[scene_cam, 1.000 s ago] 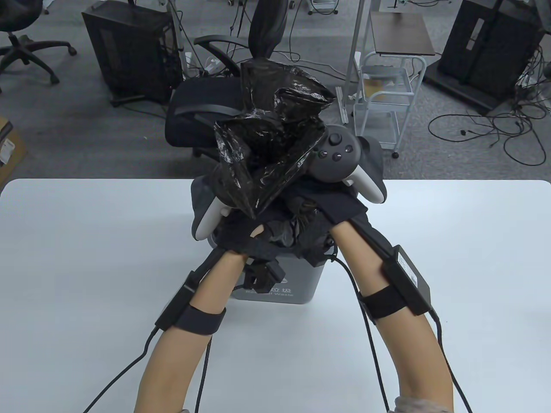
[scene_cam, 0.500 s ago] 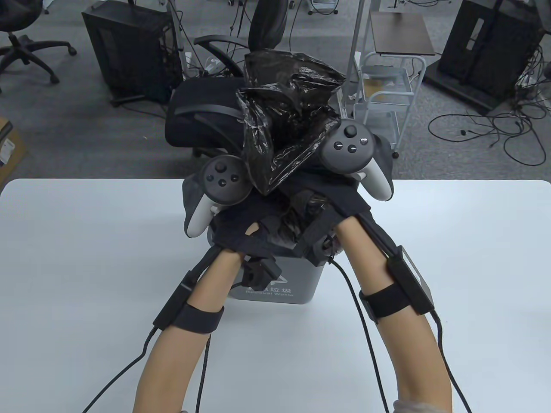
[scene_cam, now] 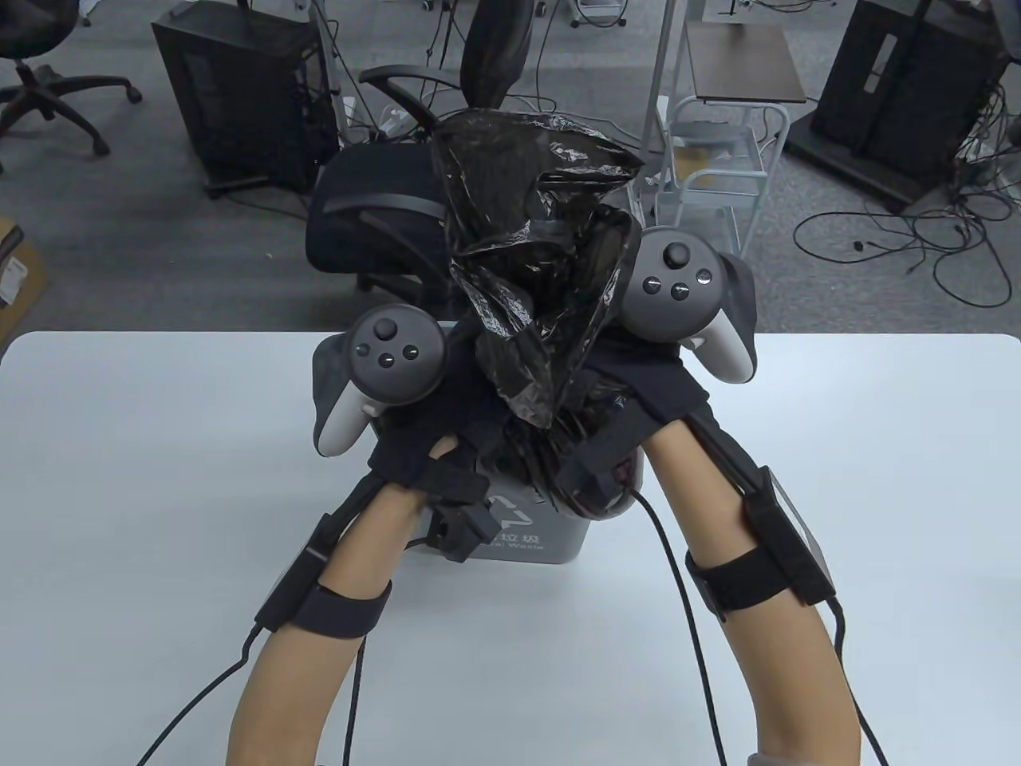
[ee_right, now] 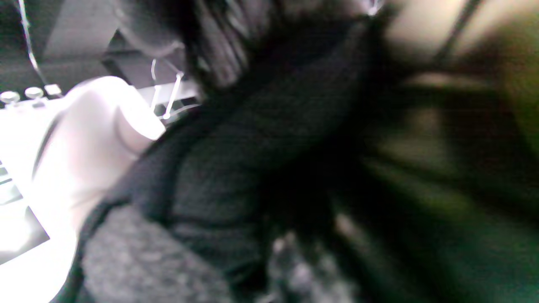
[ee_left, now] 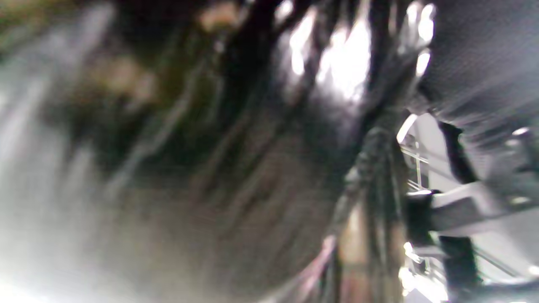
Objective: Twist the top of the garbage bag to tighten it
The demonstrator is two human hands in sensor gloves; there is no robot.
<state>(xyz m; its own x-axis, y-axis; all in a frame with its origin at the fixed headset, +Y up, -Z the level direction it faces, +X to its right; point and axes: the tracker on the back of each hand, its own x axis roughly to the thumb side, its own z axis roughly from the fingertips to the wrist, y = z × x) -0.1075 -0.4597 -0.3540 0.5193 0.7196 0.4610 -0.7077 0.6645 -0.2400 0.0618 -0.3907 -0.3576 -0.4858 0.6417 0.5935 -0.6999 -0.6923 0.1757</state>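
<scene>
Near the white table's far edge, the garbage bag top rises upright between left hand and right hand, both gripping its neck, equally near.

Office or lab: swivel chairs, black equipment cabinets, floor cables, rolling cart.

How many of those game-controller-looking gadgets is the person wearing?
2. One tracker sits on the back of the left hand, left of the black bag; the other tracker sits on the right hand, right of the bag.
</scene>
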